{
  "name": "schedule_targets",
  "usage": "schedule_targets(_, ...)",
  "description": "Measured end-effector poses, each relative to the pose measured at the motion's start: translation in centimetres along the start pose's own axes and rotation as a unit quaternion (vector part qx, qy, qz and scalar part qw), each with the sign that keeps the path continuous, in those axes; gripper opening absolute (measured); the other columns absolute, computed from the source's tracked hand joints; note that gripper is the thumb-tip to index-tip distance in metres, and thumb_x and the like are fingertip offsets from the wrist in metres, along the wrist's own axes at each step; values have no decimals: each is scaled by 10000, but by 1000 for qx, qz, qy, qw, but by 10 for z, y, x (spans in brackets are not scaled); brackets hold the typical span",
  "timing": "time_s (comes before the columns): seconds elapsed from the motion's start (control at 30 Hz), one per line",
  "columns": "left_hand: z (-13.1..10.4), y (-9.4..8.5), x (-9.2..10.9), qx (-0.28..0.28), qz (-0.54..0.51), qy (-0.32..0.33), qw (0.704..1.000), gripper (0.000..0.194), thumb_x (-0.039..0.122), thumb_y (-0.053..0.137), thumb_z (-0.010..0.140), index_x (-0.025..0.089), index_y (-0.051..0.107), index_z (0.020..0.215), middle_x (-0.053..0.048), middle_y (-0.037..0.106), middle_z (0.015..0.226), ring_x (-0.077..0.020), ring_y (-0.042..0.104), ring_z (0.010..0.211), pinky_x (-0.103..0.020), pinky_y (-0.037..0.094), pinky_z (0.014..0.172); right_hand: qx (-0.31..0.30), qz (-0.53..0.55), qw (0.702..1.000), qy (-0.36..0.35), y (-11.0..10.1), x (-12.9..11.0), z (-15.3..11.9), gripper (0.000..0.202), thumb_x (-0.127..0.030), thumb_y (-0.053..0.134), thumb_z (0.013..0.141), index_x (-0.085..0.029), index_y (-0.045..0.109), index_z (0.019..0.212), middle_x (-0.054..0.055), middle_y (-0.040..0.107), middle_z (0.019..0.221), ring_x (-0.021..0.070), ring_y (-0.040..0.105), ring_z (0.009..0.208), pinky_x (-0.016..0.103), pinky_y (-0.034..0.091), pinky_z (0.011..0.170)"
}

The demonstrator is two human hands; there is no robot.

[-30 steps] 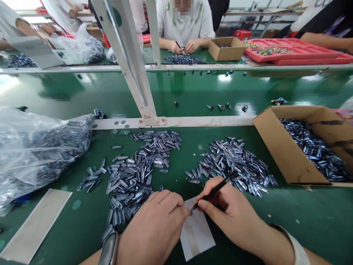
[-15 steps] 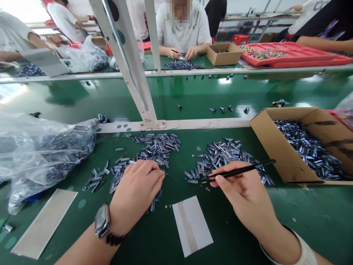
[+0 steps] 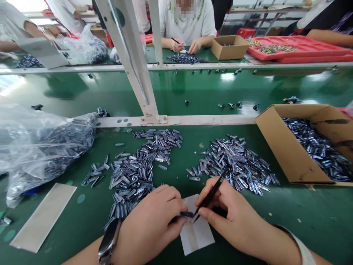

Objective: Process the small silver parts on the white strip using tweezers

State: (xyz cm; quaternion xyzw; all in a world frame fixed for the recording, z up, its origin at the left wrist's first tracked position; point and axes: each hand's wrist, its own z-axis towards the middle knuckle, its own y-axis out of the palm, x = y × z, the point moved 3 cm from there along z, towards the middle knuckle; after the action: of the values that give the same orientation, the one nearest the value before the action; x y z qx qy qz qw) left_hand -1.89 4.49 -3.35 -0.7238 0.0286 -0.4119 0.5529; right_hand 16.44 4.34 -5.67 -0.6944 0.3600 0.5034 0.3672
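Observation:
Between thumb and fingers, my left hand (image 3: 154, 221) pinches a small dark clip-like piece (image 3: 186, 214) above a white card (image 3: 202, 235) with a tan strip down it. My right hand (image 3: 228, 217) is closed on black tweezers (image 3: 211, 195), their tips pointing down at the card beside that piece. Left of the card spreads a pile of small shiny blue-grey pieces (image 3: 132, 176). A second pile (image 3: 234, 162) of similar pieces lies beyond my right hand. Whether the tweezer tips grip anything is too small to tell.
A cardboard box (image 3: 275, 147) of similar pieces stands at right, a clear plastic bag (image 3: 49, 147) at left. A beige strip sheet (image 3: 44, 217) lies front left. A white metal post (image 3: 135, 62) rises from the rail. Across the green belt (image 3: 110, 88), a person (image 3: 187, 22) works.
My left hand has moved from the left pile down and right to the card, now with a piece. My right hand has come left and down, turning the tweezers' tips toward the card.

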Motion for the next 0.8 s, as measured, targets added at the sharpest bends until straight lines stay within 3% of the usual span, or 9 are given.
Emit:
schedule_targets(0.37, -1, -1, -2, 36, -16, -4, 999, 183, 21, 643, 752, 179, 611, 667, 13, 618, 790, -147, 579, 749, -263, 466, 692, 5, 1, 999, 32, 3, 2, 3, 145, -221, 632, 881, -243, 505, 949, 1, 629, 885, 155, 652, 810, 297, 561, 726)
schedule_targets(0.8, -4, 1, -2, 36, -27, -35, 998, 193, 30, 631, 755, 180, 608, 637, 12, 606, 781, -151, 574, 758, -271, 448, 692, 8, -19, 998, 57, 5, -4, 6, 144, -248, 633, 842, -228, 513, 920, 22, 662, 847, 173, 672, 772, 311, 572, 700)
